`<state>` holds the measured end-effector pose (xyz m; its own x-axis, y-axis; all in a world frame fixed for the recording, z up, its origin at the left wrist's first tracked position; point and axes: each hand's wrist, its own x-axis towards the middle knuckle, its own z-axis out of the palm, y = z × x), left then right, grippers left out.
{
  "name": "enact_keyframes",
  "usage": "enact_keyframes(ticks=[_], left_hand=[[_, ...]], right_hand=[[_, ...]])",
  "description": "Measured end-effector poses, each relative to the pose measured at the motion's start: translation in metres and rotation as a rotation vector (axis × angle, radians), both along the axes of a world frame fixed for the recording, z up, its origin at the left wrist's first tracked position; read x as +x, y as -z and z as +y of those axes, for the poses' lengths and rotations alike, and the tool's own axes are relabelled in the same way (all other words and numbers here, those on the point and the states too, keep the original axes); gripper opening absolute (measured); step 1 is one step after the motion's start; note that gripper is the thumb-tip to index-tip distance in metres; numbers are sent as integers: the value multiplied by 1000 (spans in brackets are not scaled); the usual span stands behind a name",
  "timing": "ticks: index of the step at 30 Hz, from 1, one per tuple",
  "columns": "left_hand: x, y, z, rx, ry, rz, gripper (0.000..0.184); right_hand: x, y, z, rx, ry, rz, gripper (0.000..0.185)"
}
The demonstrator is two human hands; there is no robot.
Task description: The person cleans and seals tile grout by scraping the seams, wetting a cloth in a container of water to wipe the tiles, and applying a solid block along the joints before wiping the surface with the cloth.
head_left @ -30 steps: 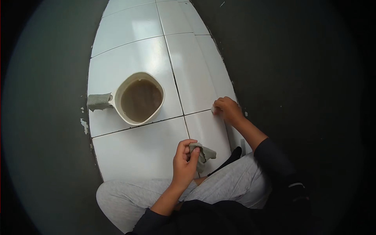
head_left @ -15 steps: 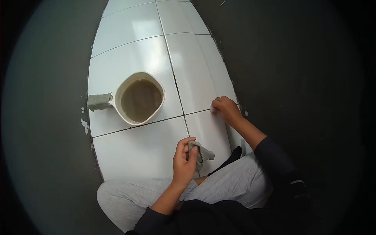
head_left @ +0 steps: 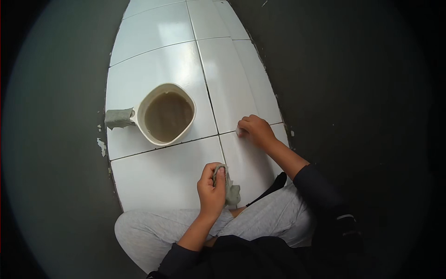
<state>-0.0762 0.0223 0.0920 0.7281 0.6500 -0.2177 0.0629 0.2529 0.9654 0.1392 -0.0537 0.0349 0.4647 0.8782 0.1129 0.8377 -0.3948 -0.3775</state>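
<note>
White tiles, cut off at the top, run between two long edges, with room for moving between one pot of brown water and the right edge. The left hand has its grip clamped on a grey rag, partly covered by fingers; a second rag hides most of the pot's handle. The right hand has its grip together on one white piece, mostly hidden

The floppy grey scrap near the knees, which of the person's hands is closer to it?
The left. The left hand holds the scrap; the right hand is apart from it, farther forward and to the right, pinching a small white piece.
</note>
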Motion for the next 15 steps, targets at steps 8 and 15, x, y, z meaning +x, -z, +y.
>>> enact_keyframes(ticks=[8,15], left_hand=[[-2,-15,9,58,67,-193,30],[-2,-16,10,420,200,-55,50]], right_hand=[[23,-2,-22,-66,-24,12,11],[34,-11,-33,-156,13,-7,11]])
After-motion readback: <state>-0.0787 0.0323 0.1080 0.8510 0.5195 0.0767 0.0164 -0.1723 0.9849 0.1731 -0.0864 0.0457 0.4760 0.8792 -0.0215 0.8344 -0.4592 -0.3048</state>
